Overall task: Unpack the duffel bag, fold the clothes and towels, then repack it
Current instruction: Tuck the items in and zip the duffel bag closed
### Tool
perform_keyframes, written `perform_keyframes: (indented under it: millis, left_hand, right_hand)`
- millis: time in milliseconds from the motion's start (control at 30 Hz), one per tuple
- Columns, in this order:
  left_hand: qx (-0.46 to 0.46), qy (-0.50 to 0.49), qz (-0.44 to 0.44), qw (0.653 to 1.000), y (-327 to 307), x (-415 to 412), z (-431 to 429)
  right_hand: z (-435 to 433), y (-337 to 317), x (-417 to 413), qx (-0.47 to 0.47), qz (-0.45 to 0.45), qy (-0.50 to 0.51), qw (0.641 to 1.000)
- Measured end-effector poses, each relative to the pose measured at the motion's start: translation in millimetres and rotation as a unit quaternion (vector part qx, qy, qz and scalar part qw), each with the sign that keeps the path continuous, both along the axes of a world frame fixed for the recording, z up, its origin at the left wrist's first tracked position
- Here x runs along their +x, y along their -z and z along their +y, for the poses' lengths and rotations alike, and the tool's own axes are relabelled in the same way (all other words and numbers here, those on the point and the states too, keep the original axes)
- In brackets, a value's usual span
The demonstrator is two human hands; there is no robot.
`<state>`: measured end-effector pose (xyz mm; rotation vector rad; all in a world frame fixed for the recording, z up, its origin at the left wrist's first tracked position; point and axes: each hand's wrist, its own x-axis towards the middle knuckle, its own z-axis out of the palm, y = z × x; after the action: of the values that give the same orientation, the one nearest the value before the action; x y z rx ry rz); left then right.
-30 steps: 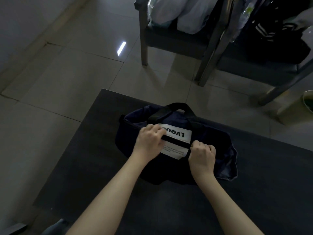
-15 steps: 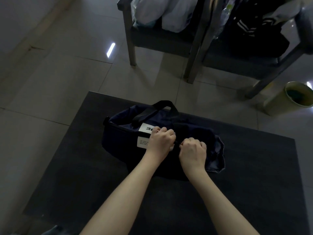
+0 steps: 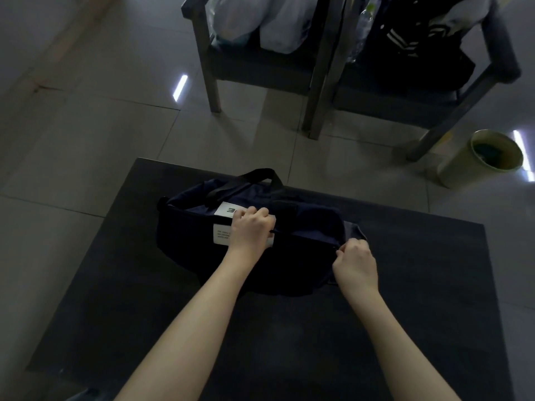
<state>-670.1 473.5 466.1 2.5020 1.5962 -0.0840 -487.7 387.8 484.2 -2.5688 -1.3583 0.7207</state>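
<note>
Duffel bag (image 3: 307,256) sits on the far half of the worktop (image 3: 419,314), our left grip (image 3: 251,227) curled on its top at the white label (image 3: 221,234) to brace it, we judge, while our right grip (image 3: 355,263) pinches what seems the zip pull (image 3: 337,248) at its right end.

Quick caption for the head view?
Left hand grips duffel bag on dark table; right hand pinches its end.

The room was dim. Pale glossy floor (image 3: 86,140) tiles carried two bright strip-light reflections (image 3: 180,88). A dark counter (image 3: 318,342) filled the foreground. Beyond it stood two dark chairs, the left one (image 3: 207,68) bearing white bags (image 3: 260,21), the right one (image 3: 498,68) a dark jacket (image 3: 411,39). A yellowish bin (image 3: 463,169) stood at the right.
</note>
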Motion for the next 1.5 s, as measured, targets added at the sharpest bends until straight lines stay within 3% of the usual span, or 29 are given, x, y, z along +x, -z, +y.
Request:
perform_keyframes:
  millis: [133, 267, 500, 700, 900, 1100, 1167, 1233, 1333, 1500]
  left_hand:
    - [-0.009, 0.006, -0.007, 1.000, 0, 7, -8]
    - [-0.084, 0.130, -0.077, 0.985, 0, 32, -23]
    - [-0.016, 0.158, -0.106, 0.982, 7, 48, -36]
    - [-0.056, 0.189, -0.055, 0.979, 0, 44, -50]
    - [-0.045, 0.105, -0.073, 0.991, 14, 53, -82]
    - [0.050, -0.019, -0.121, 0.991, 32, 63, -144]
    - [0.078, -0.062, -0.134, 0.986, 40, 69, -165]
    - [0.102, -0.101, -0.133, 0.981, 48, 78, -182]
    - [0.125, -0.160, -0.113, 0.973, 60, 96, -201]
    - [0.173, -0.212, -0.102, 0.956, 73, 109, -218]
  right_hand:
    - [0, -4, 6, 0.006, 0.073, 0.035, 0.997]
    - [-6, -9, 11, 0.014, 0.127, 0.034, 0.991]
    - [-27, -21, 18, -0.011, 0.169, -0.010, 0.985]
    - [-49, -18, 14, -0.018, 0.189, -0.018, 0.982]
    - [-64, 3, 24, 0.075, 0.239, 0.018, 0.968]
    - [-81, 20, 44, 0.145, 0.316, 0.005, 0.938]
    - [-91, 31, 56, 0.156, 0.303, 0.027, 0.940]
    - [-101, 52, 74, 0.115, 0.220, 0.036, 0.968]
    - [-114, 92, 101, -0.028, 0.111, 0.027, 0.993]
    - [-125, 141, 115, -0.133, 0.117, 0.069, 0.982]
